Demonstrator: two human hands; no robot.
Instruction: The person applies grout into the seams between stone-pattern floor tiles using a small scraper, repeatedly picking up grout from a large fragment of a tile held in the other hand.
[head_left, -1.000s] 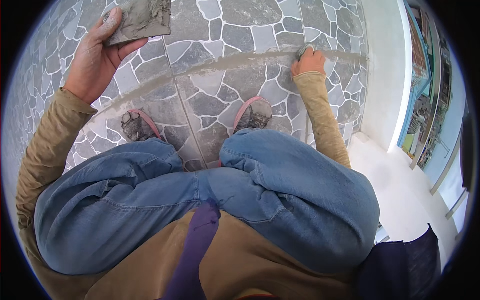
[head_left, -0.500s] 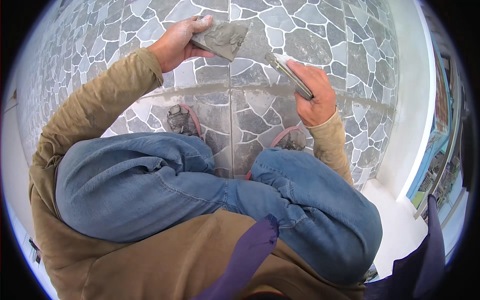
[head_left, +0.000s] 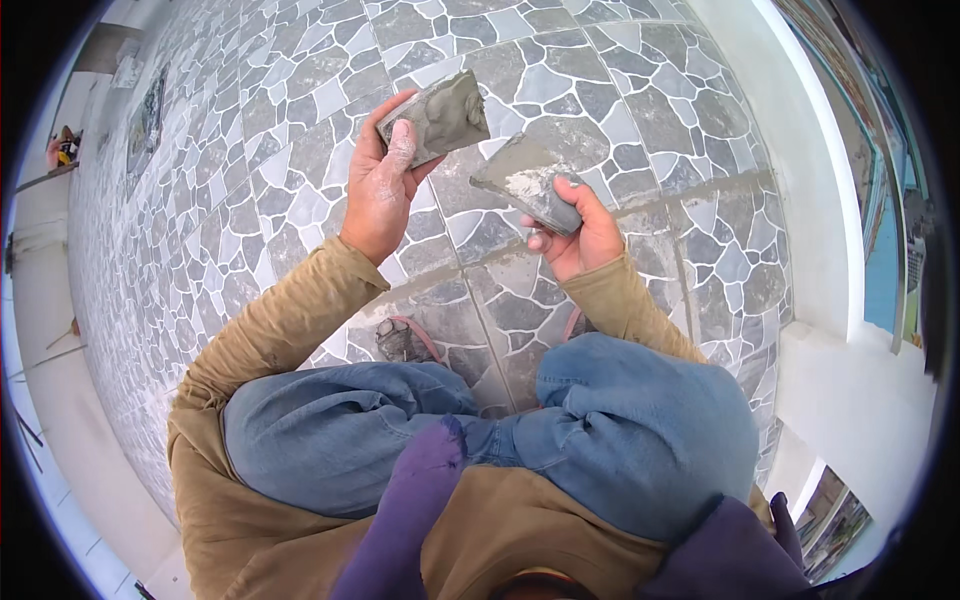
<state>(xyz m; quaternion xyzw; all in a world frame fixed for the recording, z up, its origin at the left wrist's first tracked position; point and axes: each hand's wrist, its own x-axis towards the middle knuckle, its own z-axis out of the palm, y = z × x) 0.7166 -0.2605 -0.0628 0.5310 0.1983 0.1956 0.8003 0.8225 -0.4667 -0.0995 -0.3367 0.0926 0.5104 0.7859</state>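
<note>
Both hands are up over the floor and each one is clamped on a tool. The left hand [head_left: 378,195], dusted pale grey, grips a flat rectangular board [head_left: 438,118] by its lower left edge, thumb wrapped over the near side; the board carries a smear of wet grey mortar [head_left: 450,105] and sits at about twelve o'clock from that hand. At three o'clock from it, just beside but not touching, the right hand [head_left: 580,235] has its fingers curled tight around a small trowel [head_left: 520,180], blade caked with the same grey paste and angled up toward eleven o'clock, its tip close under the board. Beneath them runs a tiled floor [head_left: 250,180] in a grey crazy-paving pattern, with a paler joint line [head_left: 700,195] crossing behind the right wrist. At six o'clock from the hands are bent knees in blue jeans [head_left: 640,430], tan sleeves, and a sandalled foot [head_left: 400,340] showing between them. A white wall [head_left: 830,250] rises at three o'clock.
</note>
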